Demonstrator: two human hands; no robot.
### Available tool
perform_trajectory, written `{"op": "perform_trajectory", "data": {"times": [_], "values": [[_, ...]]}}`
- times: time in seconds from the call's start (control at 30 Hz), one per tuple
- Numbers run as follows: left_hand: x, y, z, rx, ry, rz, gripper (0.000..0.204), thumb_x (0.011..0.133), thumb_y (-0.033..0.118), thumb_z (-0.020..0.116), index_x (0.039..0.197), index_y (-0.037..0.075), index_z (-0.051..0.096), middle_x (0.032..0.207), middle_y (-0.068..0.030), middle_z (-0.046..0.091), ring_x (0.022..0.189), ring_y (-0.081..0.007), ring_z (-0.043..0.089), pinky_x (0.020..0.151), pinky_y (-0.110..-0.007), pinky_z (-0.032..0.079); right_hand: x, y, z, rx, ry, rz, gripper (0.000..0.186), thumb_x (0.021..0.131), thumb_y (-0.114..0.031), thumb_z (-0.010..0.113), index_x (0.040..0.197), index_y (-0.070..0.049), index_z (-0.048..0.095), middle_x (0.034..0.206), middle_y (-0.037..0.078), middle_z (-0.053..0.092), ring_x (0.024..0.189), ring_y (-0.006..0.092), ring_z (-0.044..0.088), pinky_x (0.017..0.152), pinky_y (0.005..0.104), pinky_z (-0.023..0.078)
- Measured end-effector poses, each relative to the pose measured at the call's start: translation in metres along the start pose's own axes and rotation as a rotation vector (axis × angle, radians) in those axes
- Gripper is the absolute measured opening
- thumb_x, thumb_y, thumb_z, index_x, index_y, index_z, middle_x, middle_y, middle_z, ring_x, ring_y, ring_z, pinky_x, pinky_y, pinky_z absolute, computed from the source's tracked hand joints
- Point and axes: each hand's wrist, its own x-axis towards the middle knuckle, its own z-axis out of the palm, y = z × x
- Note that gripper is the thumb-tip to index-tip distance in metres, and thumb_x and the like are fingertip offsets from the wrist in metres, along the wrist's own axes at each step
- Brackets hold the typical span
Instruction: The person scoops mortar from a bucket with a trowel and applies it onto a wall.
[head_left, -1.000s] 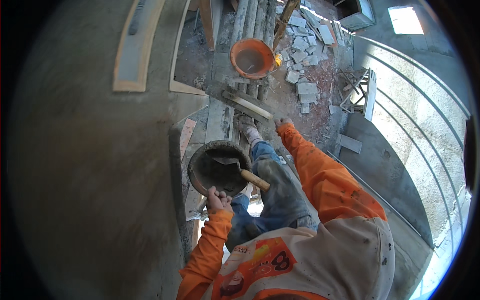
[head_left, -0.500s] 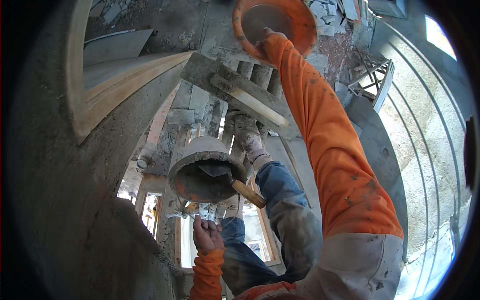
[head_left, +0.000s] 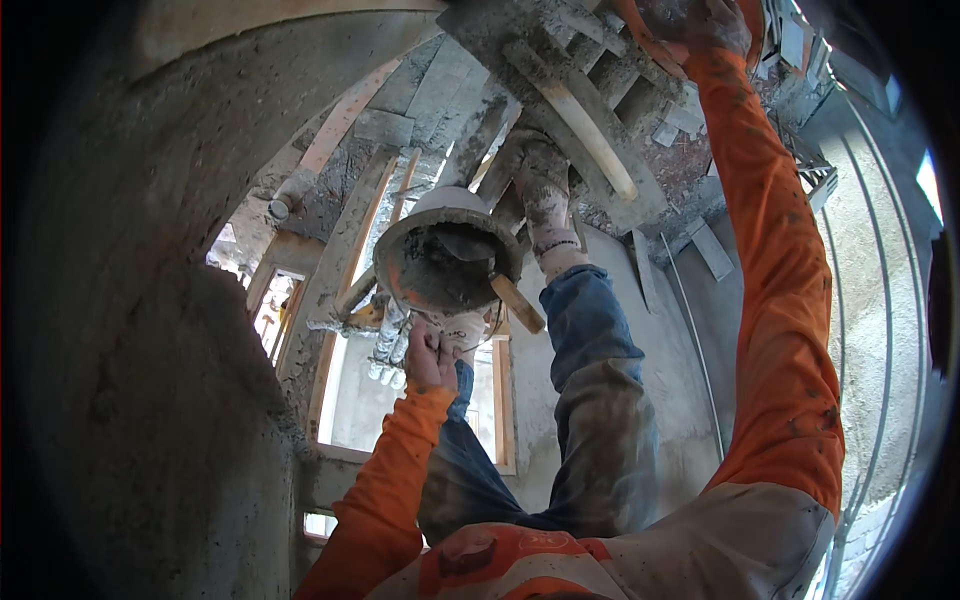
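Note:
My left hand (head_left: 432, 355) is closed just below a mortar-crusted bucket (head_left: 447, 285), on what looks like its thin wire handle. The bucket is tipped with its mouth toward me. Inside it lies a trowel (head_left: 515, 302), its wooden handle sticking out over the rim on the right. At the top right, my right arm stretches far out, and my right hand (head_left: 722, 28) is at the near side of an orange basin (head_left: 658, 45). The picture's top edge cuts off the basin, and I cannot make out how the fingers of that hand are placed.
A grey board with a pale wooden grip (head_left: 572, 115) lies beyond my boot (head_left: 545, 190). On the left rises a rough plastered wall (head_left: 150, 330). Openings between planks (head_left: 345, 250) show a lower level. Loose tiles and a thin rod (head_left: 697, 350) lie at the right.
The whole view has shifted, so bucket, board and basin sit higher and farther right. My right hand remains at the basin, now nearer the picture's top right. My left hand stays by the bucket.

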Motion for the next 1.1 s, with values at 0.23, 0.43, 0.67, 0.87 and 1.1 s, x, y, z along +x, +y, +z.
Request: {"op": "perform_trajectory", "data": {"times": [0.23, 0.43, 0.67, 0.87, 1.1], "values": [[0.028, -0.035, -0.054, 0.041, -0.147, 0.036, 0.037, 0.084, 0.04, 0.045, 0.059, 0.013, 0.036, 0.049, 0.0012, 0.032, 0.037, -0.0116, 0.029, 0.046, -0.029, 0.035, -0.21, -0.023, 0.012, -1.301, -0.459, -1.066, 0.022, 0.069, -0.006, 0.06, 0.091, -0.008, 0.059, 0.094, 0.008, 0.054, 0.076, 0.0228, 0.056, 0.064, 0.0332, 0.047], [0.042, -0.048, -0.061, 0.006, -0.081, 0.131, 0.04, 0.081, 0.041, 0.049, 0.057, 0.014, 0.034, 0.047, 0.0028, 0.029, 0.037, -0.0111, 0.027, 0.041, -0.028, 0.035, -0.375, 0.037, -0.004, -1.169, -0.857, -0.631, 0.015, 0.066, -0.003, 0.06, 0.08, -0.005, 0.057, 0.092, 0.013, 0.051, 0.079, 0.0264, 0.054, 0.064, 0.0321, 0.048], [0.055, -0.05, -0.074, 0.049, -0.178, 0.161, 0.042, 0.08, 0.045, 0.048, 0.056, 0.014, 0.034, 0.045, 0.0012, 0.03, 0.037, -0.0105, 0.027, 0.039, -0.026, 0.035, -0.447, 0.154, -0.011, -1.417, -1.195, -0.012, 0.017, 0.073, -0.019, 0.054, 0.083, -0.007, 0.059, 0.095, 0.016, 0.052, 0.091, 0.0299, 0.051, 0.074, 0.0372, 0.044], [0.054, -0.048, -0.077, 0.041, -0.177, 0.161, 0.04, 0.081, 0.042, 0.047, 0.057, 0.012, 0.036, 0.046, -0.0009, 0.032, 0.038, -0.0117, 0.028, 0.041, -0.027, 0.035, -0.45, 0.167, 0.003, -1.315, -1.256, 0.108, 0.022, 0.076, -0.025, 0.048, 0.078, -0.006, 0.06, 0.079, 0.013, 0.057, 0.077, 0.0292, 0.054, 0.071, 0.0375, 0.043], [0.044, -0.046, -0.07, 0.099, -0.216, 0.151, 0.039, 0.083, 0.04, 0.044, 0.057, 0.012, 0.036, 0.047, -0.0013, 0.033, 0.036, -0.0116, 0.027, 0.043, -0.029, 0.037, -0.428, 0.129, 0.01, -1.242, -1.026, 0.229, 0.027, 0.074, -0.027, 0.054, 0.068, -0.001, 0.057, 0.07, 0.018, 0.056, 0.065, 0.032, 0.054, 0.059, 0.0397, 0.042]]}}
